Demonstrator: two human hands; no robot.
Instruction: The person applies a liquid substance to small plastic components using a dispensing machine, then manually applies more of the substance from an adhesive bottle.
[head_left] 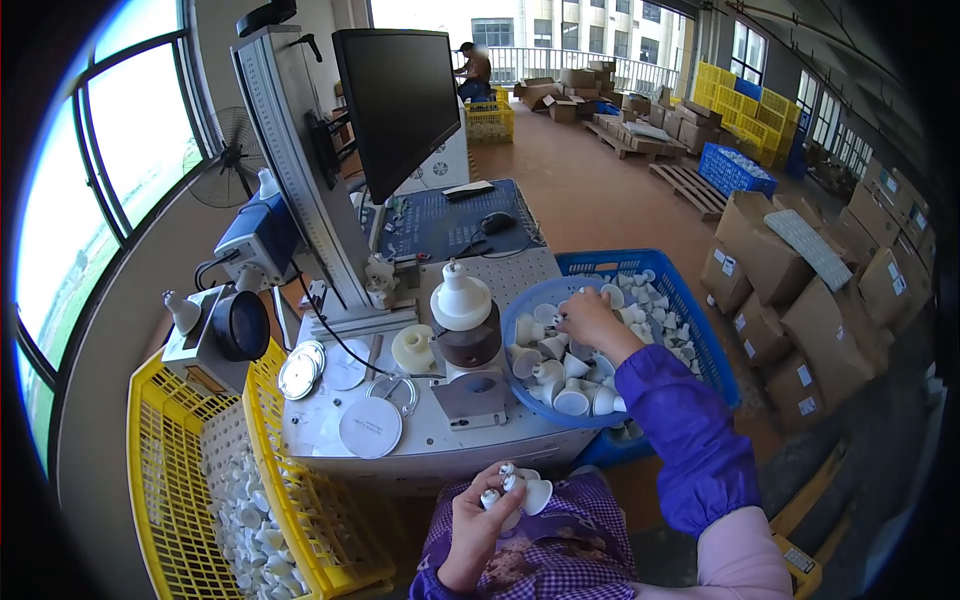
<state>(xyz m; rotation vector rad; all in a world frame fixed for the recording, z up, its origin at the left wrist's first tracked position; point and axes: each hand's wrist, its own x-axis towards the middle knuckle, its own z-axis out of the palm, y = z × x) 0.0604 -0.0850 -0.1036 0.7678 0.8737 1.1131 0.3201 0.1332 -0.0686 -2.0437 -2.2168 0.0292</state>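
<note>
My left hand (pixel 478 522) is closed around several small white cone-shaped parts (pixel 537 494), held low over the checkered apron. My right hand (pixel 588 322) reaches into a round light-blue basin (pixel 520 385) full of similar white parts (pixel 573 402), its fingers bent over the pile; what they grip is too small to make out. A larger white part (pixel 461 298) stands upright on a dark round fixture (pixel 470 345) on the metal worktable (pixel 440 425), left of the basin.
A blue crate (pixel 725 385) of white parts sits behind the basin. At left are a yellow crate (pixel 255 410) and a blue machine head (pixel 262 235). A monitor (pixel 400 105), mouse (pixel 496 222), discs (pixel 370 427) and cardboard boxes (pixel 757 245) surround the place. A person sits far back.
</note>
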